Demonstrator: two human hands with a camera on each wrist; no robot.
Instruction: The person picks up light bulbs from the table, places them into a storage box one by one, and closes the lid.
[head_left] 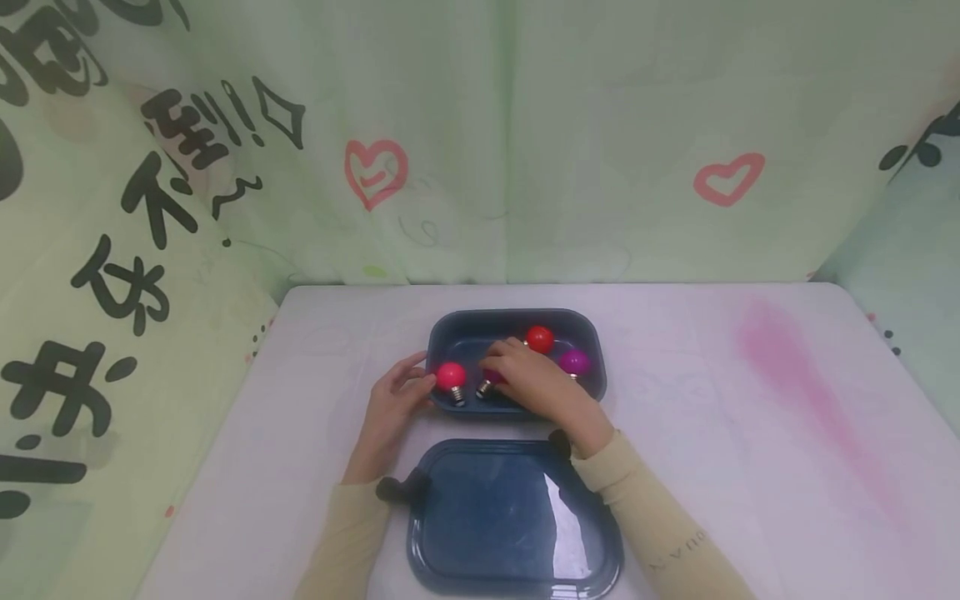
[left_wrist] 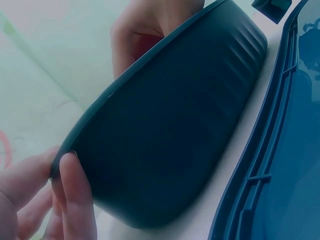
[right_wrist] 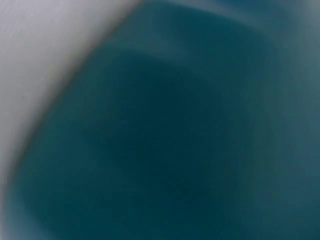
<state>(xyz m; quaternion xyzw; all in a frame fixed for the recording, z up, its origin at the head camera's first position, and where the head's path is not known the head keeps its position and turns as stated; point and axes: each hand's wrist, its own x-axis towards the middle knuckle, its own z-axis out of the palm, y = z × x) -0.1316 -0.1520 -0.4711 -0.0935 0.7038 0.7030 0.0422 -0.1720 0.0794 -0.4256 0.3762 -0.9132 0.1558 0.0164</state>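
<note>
A dark blue rectangular container (head_left: 517, 410) holds several light bulbs with metal screw bases. A pinkish-red bulb (head_left: 452, 376) is at its left end, a red bulb (head_left: 539, 338) lies near the back, and a purple bulb (head_left: 575, 362) is at the right. My left hand (head_left: 397, 396) grips the container's left rim, with fingertips on both sides of it in the left wrist view. Inside the container, my right hand (head_left: 534, 377) holds another purple bulb (head_left: 492, 377), mostly covered by the fingers. The right wrist view is blurred and shows only dark blue plastic.
A dark blue lid (head_left: 495, 517) lies on the white table (head_left: 750, 467) just in front of the container, beneath the forearms. Pale green curtains (head_left: 570, 167) with drawn hearts and black lettering enclose the back and sides. A pink stain (head_left: 795, 367) marks the table's right side.
</note>
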